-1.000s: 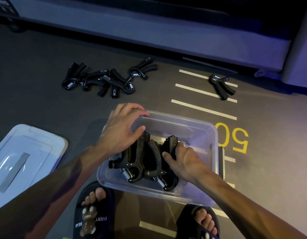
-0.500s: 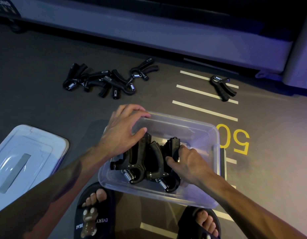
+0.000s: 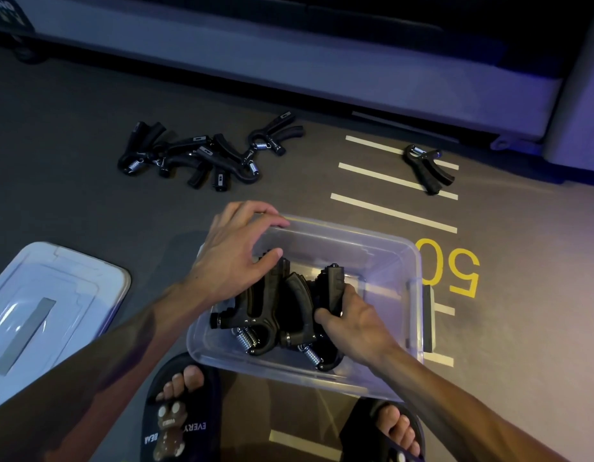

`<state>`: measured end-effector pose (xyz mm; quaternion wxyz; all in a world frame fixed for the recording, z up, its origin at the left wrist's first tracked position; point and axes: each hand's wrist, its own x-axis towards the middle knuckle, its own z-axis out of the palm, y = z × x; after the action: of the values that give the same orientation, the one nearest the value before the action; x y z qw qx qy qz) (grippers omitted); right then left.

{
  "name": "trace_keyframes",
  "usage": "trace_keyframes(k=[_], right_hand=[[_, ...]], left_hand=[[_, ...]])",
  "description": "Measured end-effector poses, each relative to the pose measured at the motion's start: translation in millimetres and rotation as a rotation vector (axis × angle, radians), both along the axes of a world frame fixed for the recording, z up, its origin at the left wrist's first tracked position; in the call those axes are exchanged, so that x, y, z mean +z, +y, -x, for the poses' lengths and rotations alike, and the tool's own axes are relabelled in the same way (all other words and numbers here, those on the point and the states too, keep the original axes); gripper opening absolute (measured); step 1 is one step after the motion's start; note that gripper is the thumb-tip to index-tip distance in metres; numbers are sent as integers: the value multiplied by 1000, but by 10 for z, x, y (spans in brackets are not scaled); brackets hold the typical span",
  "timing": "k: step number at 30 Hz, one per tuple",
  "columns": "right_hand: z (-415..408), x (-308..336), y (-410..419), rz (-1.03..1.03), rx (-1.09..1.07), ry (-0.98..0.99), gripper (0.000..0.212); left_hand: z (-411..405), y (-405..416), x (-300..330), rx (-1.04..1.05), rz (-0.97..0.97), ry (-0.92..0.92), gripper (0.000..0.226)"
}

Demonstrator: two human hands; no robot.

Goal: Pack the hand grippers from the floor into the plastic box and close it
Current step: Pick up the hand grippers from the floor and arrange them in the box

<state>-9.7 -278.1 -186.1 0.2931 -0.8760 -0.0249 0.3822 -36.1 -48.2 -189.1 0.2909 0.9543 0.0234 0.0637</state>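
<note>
Head camera, looking down: a clear rectangular plastic box sits open on the dark grey floor, just ahead of two feet in dark slide sandals. Inside the box, several black hand grippers with steel coil springs stand packed side by side, springs toward the near wall.

The left hand lies over the box's far left corner, fingers extended across the rim and the thumb touching the top of the leftmost gripper's handle; it is relaxed and clasps nothing. The right hand reaches into the box from the near right, its thumb and fingers wrapped round the black handle of the rightmost gripper, holding it upright against the others.

A tangled heap of black hand grippers lies on the floor well beyond the box to the left. One single black hand gripper lies apart on the far right, across white painted stripes. A yellow painted number 50 marks the floor just right of the box. The translucent box lid lies flat on the floor to the left, bearing a grey strip.
</note>
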Motion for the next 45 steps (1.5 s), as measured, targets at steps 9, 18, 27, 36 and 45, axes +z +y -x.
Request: trace_keyframes(k=[9, 18, 27, 36, 45], right_hand=[[21, -17, 31, -39, -6, 10, 40], [30, 2, 33, -33, 0, 28, 42], [-487, 399, -160, 51, 168, 0, 55], [-1917, 137, -458, -175, -215, -332, 15], [-2926, -829, -768, 308, 15, -468, 47]], left_hand=[[7, -13, 67, -10, -4, 60, 48], [5, -12, 67, 0, 26, 70, 46], [-29, 68, -20, 18, 49, 30, 40], [-541, 59, 88, -173, -53, 123, 40], [-969, 6, 55, -278, 20, 344, 68]])
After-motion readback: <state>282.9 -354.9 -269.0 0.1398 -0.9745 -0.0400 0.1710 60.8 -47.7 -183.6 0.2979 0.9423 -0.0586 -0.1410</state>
